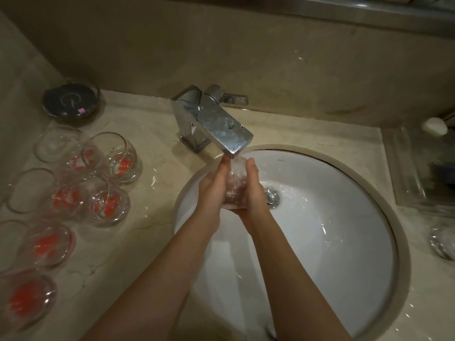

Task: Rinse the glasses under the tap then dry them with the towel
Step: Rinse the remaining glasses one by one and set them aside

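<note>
While water runs from the square chrome tap (pixel 213 122), a clear drinking glass (pixel 235 184) is held right under its spout, above the white oval sink (pixel 332 242). The left hand (pixel 213 187) and the right hand (pixel 253 190) are wrapped round the glass from either side, fingers curled along its wall; foam and splashing water blur the glass, so its rim and base are hard to make out. On the beige marble counter (pixel 157 212) to the left stand clear tumblers with red-orange prints (pixel 108 204), crowded together; those at the lower left are cut off by the frame edge and smeared. Behind them sits a dark round glass dish (pixel 71 100). At the far right, a clear rectangular tray (pixel 418 173) and another small glass (pixel 443 239) are dim and partly cropped.
</note>
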A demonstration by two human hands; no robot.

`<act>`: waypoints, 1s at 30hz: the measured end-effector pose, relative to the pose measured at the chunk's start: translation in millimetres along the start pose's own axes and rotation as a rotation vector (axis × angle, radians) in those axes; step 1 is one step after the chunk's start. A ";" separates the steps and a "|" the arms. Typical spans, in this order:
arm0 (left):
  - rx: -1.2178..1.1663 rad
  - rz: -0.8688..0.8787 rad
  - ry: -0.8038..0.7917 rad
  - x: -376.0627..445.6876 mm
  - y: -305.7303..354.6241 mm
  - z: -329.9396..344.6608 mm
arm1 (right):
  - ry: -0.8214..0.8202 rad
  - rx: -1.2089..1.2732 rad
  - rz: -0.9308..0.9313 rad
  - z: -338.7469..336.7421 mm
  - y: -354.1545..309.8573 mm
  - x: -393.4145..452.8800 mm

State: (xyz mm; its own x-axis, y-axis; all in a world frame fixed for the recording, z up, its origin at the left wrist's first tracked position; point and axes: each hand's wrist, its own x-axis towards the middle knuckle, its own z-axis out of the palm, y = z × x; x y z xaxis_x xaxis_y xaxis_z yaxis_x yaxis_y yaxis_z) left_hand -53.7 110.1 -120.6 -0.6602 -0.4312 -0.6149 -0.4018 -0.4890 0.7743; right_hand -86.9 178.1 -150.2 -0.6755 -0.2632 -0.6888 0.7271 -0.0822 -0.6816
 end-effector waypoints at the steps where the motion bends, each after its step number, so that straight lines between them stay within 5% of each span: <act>1: -0.002 0.015 0.015 -0.1 -1.0 0.8 | -0.003 0.011 0.021 -0.6 -0.1 -0.4; 7: -0.002 0.061 -0.039 -4.2 -6.1 -5.0 | 0.019 -0.089 0.048 -1.6 -10.3 -6.5; 14: 0.015 0.081 -0.050 -7.0 0.8 -10.2 | 0.213 -0.349 -0.129 -7.1 -30.2 -22.4; 21: 0.038 0.078 -0.024 -17.3 10.7 -9.0 | 0.052 -0.281 -0.424 18.4 -85.3 -36.2; 30: 0.077 0.073 -0.035 -20.7 13.8 -12.2 | -0.013 -0.378 -0.440 32.6 -109.4 -35.1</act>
State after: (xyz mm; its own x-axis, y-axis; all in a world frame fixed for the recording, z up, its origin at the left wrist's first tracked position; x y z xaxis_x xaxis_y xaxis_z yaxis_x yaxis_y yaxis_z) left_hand -37.9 103.0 -99.0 -0.7105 -0.4365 -0.5519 -0.3986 -0.3967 0.8269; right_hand -138.7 165.0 -43.4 -0.9009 -0.2938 -0.3194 0.2823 0.1621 -0.9455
